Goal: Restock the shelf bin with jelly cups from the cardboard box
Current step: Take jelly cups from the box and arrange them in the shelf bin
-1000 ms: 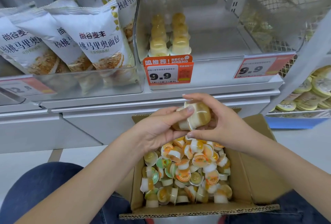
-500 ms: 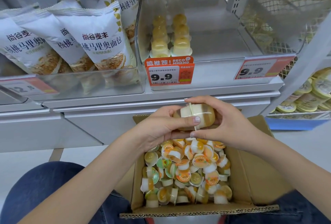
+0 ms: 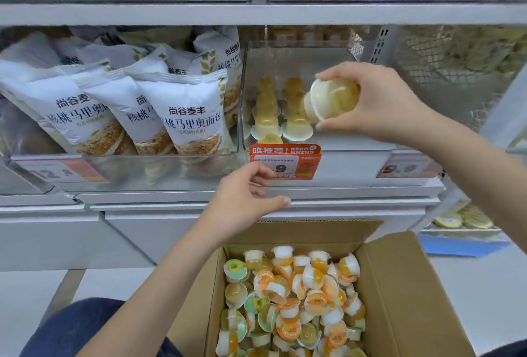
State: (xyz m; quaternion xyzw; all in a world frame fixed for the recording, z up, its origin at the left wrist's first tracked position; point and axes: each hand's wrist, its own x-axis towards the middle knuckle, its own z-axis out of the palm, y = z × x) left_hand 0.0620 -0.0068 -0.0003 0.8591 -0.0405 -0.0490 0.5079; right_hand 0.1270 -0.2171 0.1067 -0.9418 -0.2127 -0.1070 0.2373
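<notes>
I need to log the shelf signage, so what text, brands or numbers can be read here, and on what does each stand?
"尚谷麦丰" and "核桃马里奥面包": front white bread bag; the same print shows on the bags beside it.
"RECOMMEND" and a price ending "9": orange price tag, partly covered by the left hand.
"12.8", blurred: left price tag.
"9.9", blurred: right price tag.
Lids of the jelly cups in the cardboard box: too small to read.
</notes>
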